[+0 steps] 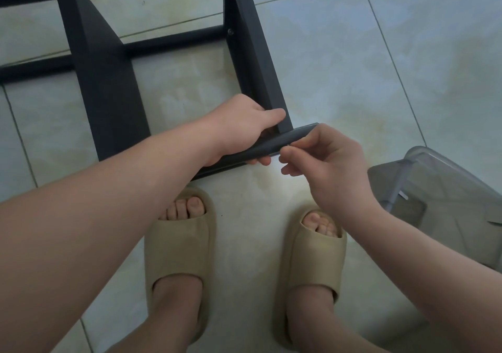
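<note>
Left hand (244, 124) around dark bar (294, 135) at black frame (108, 89)'s corner, right hand (331, 162)'s fingers (288, 153) at its edge

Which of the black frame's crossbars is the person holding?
The nearest crossbar, by the slippers: the left hand grips it and the right hand pinches its end. The other crossbars lie untouched farther off.

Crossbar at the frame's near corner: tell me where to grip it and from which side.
Grip the crossbar mid-length, from above, as the left hand does: it is a slim bar lying across an upright's end on the black frame, so fingers wrap round it. That leaves its right end free, where the right hand pinches it.
</note>
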A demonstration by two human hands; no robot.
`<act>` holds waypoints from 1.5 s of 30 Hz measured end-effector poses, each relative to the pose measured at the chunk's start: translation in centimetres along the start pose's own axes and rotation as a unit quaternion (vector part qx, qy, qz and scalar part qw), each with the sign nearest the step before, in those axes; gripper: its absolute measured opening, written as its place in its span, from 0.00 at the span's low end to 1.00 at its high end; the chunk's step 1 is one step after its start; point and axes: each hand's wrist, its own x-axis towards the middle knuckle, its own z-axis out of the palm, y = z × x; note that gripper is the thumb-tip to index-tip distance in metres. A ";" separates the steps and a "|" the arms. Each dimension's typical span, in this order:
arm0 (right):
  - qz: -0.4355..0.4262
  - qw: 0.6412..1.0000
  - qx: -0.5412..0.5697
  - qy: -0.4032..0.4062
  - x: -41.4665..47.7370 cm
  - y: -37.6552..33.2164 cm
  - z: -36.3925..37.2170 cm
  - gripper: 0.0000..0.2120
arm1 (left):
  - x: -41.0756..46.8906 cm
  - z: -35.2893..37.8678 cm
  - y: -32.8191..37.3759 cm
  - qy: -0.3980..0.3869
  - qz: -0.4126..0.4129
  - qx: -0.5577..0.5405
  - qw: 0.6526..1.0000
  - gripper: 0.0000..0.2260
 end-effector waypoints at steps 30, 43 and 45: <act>-0.025 0.974 -0.221 -0.048 0.4 -1.4 -1.1 0.09 | 0.0 0.8 -0.1 0.054 0.046 0.061 0.996 0.19; -0.041 0.972 -0.232 -0.029 -0.2 -0.7 -0.3 0.10 | 0.1 0.7 -0.1 0.052 0.035 0.061 0.996 0.20; -0.001 0.985 -0.171 -0.015 -0.4 -0.5 0.0 0.10 | 0.0 0.8 0.0 0.052 0.038 0.059 0.996 0.20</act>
